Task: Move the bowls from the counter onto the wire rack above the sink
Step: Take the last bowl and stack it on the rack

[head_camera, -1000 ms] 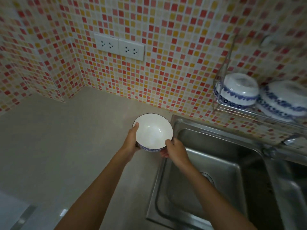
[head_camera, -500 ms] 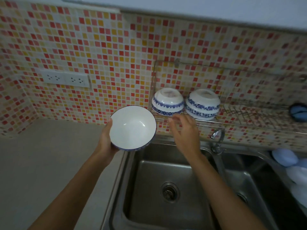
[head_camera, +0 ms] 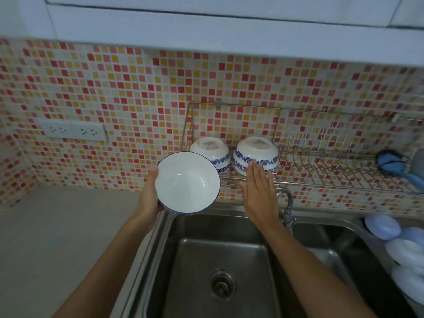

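Note:
My left hand [head_camera: 148, 198] grips a white bowl with a blue rim [head_camera: 187, 182], held tilted with its inside facing me, above the sink's left edge. It partly hides the left of two blue-patterned bowls [head_camera: 214, 151] that stand upside down on the wire rack [head_camera: 321, 177] on the tiled wall. My right hand [head_camera: 260, 193] is flat with its fingers stretched out, and the fingertips touch the lower rim of the right upside-down bowl [head_camera: 255, 150]. The rack's right stretch holds no bowls.
A steel double sink [head_camera: 220, 260] lies below, with a tap [head_camera: 285, 203] under the rack. A blue brush [head_camera: 394, 165] rests at the rack's right end. Pale blue objects [head_camera: 382, 226] sit by the right basin. The beige counter [head_camera: 57, 237] runs left, under wall sockets [head_camera: 73, 131].
My right hand let go of the bowl and rose to the right bowl on the rack. My left hand alone lifted the bowl up beside the rack. The view swung right and upward.

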`<act>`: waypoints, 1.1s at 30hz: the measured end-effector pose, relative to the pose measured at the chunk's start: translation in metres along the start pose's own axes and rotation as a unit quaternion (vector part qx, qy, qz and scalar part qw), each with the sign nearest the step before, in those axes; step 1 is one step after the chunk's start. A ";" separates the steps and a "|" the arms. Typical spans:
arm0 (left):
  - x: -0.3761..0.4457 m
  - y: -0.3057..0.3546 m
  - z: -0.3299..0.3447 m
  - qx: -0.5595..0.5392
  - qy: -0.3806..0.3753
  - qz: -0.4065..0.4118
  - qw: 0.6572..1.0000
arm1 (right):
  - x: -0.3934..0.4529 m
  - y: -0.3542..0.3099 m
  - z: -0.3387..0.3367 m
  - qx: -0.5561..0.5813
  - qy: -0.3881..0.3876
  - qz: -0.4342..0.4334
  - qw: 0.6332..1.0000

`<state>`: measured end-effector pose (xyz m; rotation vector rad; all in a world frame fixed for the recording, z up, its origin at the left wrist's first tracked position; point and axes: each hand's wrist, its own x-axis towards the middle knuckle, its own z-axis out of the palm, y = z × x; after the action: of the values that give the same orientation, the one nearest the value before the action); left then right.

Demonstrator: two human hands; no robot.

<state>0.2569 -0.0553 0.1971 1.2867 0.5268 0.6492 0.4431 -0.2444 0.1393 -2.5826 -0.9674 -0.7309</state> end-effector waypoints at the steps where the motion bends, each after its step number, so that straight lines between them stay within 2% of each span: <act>1: 0.002 0.002 0.004 -0.001 -0.004 0.001 1.000 | 0.000 -0.001 -0.001 0.007 0.002 0.004 1.000; 14: 0.059 0.068 0.067 0.149 -0.091 0.104 0.979 | 0.000 0.002 0.006 -0.001 0.012 -0.001 1.000; 16: 0.067 0.074 0.079 0.169 -0.094 0.136 0.972 | 0.000 0.003 0.006 -0.011 0.008 -0.007 1.000; 18: 0.071 0.075 0.094 0.197 -0.087 0.211 0.953 | 0.000 0.004 0.007 -0.017 0.007 -0.008 1.000; 22: 0.081 0.064 0.115 0.336 -0.045 0.358 0.870 | 0.001 0.004 0.008 -0.014 0.014 -0.009 1.000; 25: 0.097 0.046 0.113 0.476 -0.040 0.423 0.770 | 0.001 0.005 0.010 -0.005 0.015 -0.008 1.000; 28: 0.101 0.035 0.111 0.561 -0.036 0.477 0.675 | 0.000 0.005 0.011 0.004 0.016 -0.005 1.000; 31: 0.107 0.026 0.106 0.614 -0.055 0.479 0.626 | 0.001 0.004 0.012 0.005 0.013 -0.001 1.000; 33: 0.109 0.018 0.102 0.636 -0.068 0.475 0.604 | 0.001 0.004 0.012 0.006 0.013 0.002 1.000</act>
<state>0.4022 -0.0475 0.2363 3.0773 0.0176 1.0717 0.4501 -0.2418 0.1295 -2.5581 -0.9560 -0.7536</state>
